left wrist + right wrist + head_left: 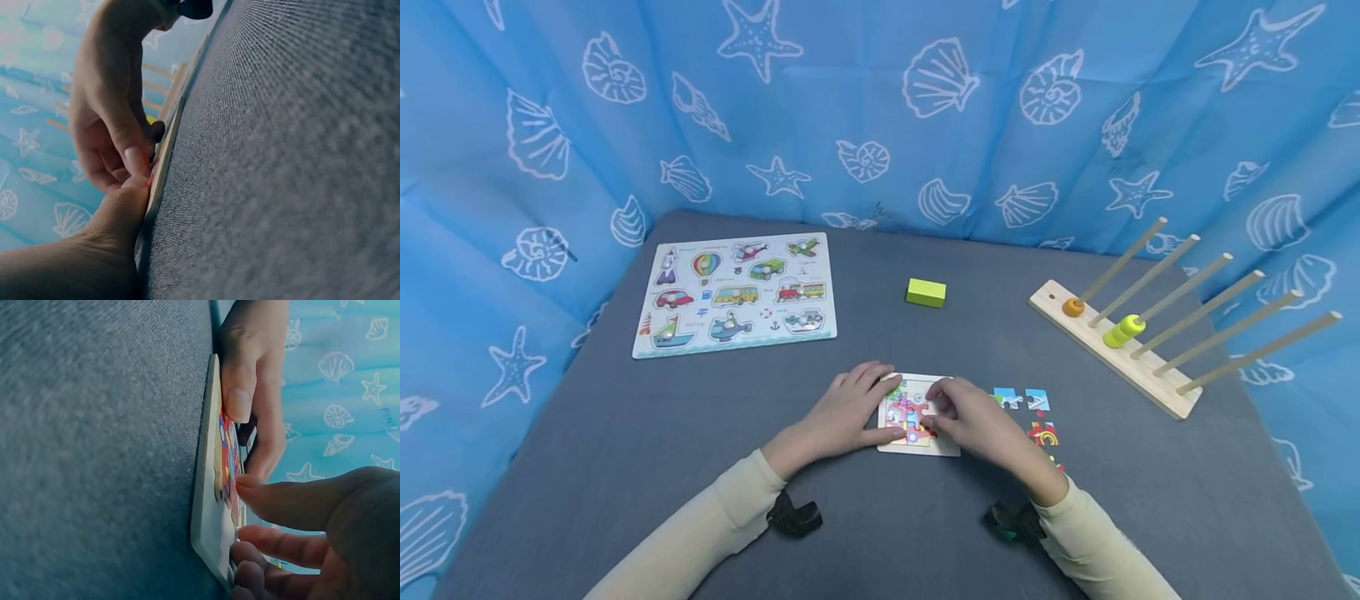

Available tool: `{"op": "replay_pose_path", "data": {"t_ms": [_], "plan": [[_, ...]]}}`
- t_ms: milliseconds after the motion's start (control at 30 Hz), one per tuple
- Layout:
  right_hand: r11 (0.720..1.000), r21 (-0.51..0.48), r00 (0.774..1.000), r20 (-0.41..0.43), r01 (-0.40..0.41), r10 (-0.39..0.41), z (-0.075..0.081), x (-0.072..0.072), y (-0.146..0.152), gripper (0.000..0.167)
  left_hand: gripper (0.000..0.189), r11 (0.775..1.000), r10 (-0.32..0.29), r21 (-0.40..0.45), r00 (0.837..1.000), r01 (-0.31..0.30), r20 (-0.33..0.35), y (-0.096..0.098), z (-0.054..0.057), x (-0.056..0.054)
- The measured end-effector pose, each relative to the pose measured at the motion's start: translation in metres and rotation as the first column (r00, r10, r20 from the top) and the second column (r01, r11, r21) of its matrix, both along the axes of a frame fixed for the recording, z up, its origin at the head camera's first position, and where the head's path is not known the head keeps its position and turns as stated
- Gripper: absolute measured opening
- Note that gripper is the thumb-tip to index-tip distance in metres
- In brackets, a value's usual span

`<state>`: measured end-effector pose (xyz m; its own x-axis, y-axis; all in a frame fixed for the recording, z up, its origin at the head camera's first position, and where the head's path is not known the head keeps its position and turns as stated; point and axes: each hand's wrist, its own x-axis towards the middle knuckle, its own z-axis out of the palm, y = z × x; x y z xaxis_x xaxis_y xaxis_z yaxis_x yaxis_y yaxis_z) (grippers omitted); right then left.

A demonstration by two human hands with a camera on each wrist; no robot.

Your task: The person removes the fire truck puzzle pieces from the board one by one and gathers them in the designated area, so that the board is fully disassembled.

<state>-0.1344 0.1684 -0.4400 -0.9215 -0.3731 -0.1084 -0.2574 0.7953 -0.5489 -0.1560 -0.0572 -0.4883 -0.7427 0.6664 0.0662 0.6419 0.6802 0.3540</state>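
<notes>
A small jigsaw puzzle in a pale wooden tray (946, 450) lies at the table's middle, its left part filled with colourful pieces (897, 408). My left hand (842, 414) rests along the tray's left side, fingers extended over the upper corner and thumb on the lower pieces. Bent over the right side, my right hand (981, 421) pinches a jigsaw piece between thumb and fingers, low against the tray; the fingers mostly hide it. In the right wrist view its thumb (281, 503) touches the pieces. Several loose jigsaw pieces (1042, 434) lie right of the tray, partly behind the right hand.
A peg puzzle board with vehicles (737, 296) lies at the back left. A yellow-green block (926, 292) sits behind the tray. On the right, a wooden rack with upright rods (1112, 350) bears orange and yellow-green beads. A blue curtain (865, 108) hangs behind the table.
</notes>
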Motion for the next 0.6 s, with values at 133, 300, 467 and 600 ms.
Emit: {"op": "replay_pose_path", "data": {"t_ms": [133,300,467,600], "plan": [[1.000,-0.005,1.000,-0.002,-0.013,0.013,-0.0005,0.0013,-0.0017,0.023,0.078,1.000,-0.007,-0.002,1.000,0.007,0.023,-0.0019,0.0009,-0.0005],[0.999,-0.016,0.999,-0.003,-0.038,0.038,-0.0023,0.0022,-0.0056,0.023,0.079,1.000,-0.027,-0.003,0.999,0.027,0.033,-0.0067,0.0007,-0.0017],[0.999,-0.009,0.999,-0.008,-0.034,0.034,-0.0026,0.0021,-0.0078,0.023,0.078,0.999,-0.044,0.028,0.999,0.043,0.025,-0.0084,-0.0009,-0.0025],[1.000,-0.007,1.000,-0.009,-0.020,0.020,-0.0016,0.0021,-0.0090,0.022,0.079,0.997,-0.067,0.025,0.998,0.066,0.009,-0.0082,-0.0033,-0.0029]]}}
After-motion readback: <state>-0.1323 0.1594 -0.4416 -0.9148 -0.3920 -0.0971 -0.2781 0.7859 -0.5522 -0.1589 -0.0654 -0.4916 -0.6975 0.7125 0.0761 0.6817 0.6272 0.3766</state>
